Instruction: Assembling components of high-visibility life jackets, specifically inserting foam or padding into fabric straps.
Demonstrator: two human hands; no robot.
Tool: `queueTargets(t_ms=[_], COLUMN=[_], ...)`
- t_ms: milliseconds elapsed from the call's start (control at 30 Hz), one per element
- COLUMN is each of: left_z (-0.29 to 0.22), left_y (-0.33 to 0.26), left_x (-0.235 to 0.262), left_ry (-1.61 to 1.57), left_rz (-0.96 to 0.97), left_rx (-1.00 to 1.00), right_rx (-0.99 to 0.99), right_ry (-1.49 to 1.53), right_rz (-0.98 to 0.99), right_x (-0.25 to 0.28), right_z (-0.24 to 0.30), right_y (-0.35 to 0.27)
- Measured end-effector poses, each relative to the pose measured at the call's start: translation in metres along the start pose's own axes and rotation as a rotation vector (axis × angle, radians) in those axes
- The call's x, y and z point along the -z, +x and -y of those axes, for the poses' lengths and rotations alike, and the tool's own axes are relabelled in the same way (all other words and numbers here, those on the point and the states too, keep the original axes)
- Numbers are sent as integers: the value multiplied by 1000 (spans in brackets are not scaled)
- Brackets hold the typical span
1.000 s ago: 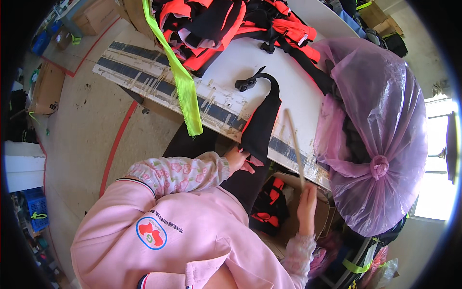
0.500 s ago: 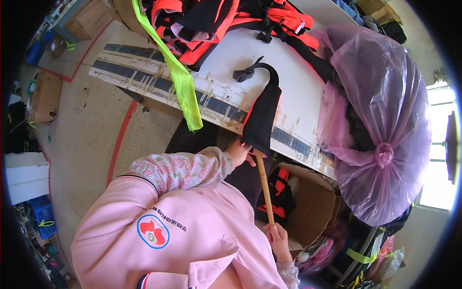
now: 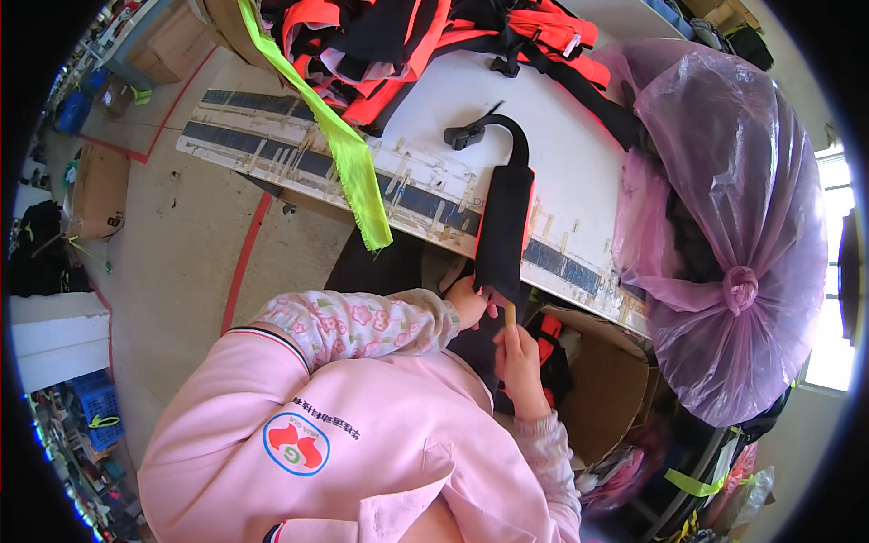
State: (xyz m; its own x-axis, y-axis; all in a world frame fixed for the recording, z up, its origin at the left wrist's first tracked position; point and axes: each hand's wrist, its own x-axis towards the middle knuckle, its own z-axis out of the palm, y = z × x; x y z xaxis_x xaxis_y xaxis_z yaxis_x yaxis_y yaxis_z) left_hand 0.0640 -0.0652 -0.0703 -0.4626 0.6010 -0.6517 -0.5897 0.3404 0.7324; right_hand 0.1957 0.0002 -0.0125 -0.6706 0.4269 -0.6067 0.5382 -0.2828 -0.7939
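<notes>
A black padded strap (image 3: 503, 231) with an orange-red edge hangs over the near edge of the table. Its far end narrows into webbing, with a black plastic buckle (image 3: 463, 136) lying on the tabletop. My left hand (image 3: 466, 301) is closed on the strap's near end, where some of the fingers are hidden. Close by on the right, my right hand (image 3: 518, 362) wraps round a wooden stick (image 3: 510, 317). Only a short length of the stick shows between that hand and the strap; its upper end is out of sight at the strap's near opening.
A white table (image 3: 570, 181) with worn dark stripes stands ahead, bearing a heap of orange and black straps (image 3: 362, 54). A neon-yellow strip (image 3: 358, 172) hangs over its edge. At right bulges a knotted purple plastic bag (image 3: 724, 208). An open cardboard box (image 3: 606, 389) sits below.
My right hand has moved up the picture with the stick, close to my left hand. Far less stick shows below the strap, which now lies straighter. My left hand stays at its near end.
</notes>
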Motion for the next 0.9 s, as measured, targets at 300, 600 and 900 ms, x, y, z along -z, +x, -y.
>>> queueTargets(t_ms=[300,600,900], left_z=[22,-5,-5], left_y=[23,8,-1], left_x=[-1,-8,-19], left_ry=[-106,-212,-247], left_rz=[-40,18,29], left_rx=[-232,-195,-229], right_rx=[-152,-102,-138], right_ry=[758,265,646], right_rz=[415,92,-7], right_x=[-14,5,-30], right_z=[0,-7,-6], right_y=[21,-69,-58])
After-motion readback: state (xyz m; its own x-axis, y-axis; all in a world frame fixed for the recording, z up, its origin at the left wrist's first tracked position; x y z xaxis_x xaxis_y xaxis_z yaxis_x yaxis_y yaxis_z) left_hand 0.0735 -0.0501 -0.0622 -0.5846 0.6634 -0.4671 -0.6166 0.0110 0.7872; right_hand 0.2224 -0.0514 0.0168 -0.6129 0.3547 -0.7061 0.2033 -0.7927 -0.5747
